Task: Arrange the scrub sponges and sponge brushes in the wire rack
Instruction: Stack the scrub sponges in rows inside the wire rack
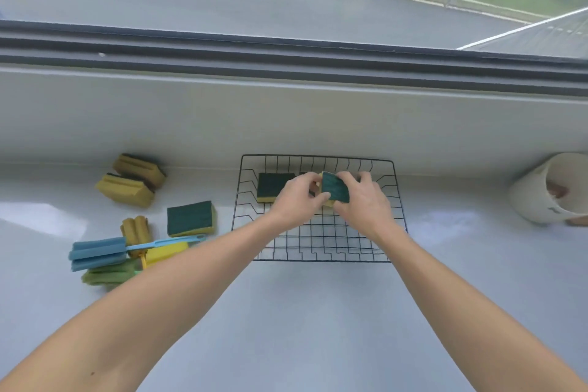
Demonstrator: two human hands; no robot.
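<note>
Sponge [334,190] in hand over the far half of the wire rack [319,245], tilted up on edge, green scrub face turned toward the camera, yellow foam showing along its lower and left edges. Both hands on it: left hand [296,199] pinches the left edge, right hand [362,204] wraps the right side, fingers [348,176] curled over the top. Grip is closed on the sponge from both sides; neither hand is free.

Long axis of the held sponge runs roughly left to right, across the rack. One sponge [274,186] already lies flat in the rack's far left corner, green face up. A dark edge of something shows just behind the left hand; cannot tell what it is.

Key relation: the open slot lies directly under and just right of the flat sponge, so the held one probably needs only to tip flat and go down beside it. Right hand sits nearer the empty side.

Still on the desk [318,312], well left of the rack: one green-faced sponge [191,218], two yellow grooved sponges [130,181], a blue sponge brush [98,253] lying over a small pile of others.
</note>
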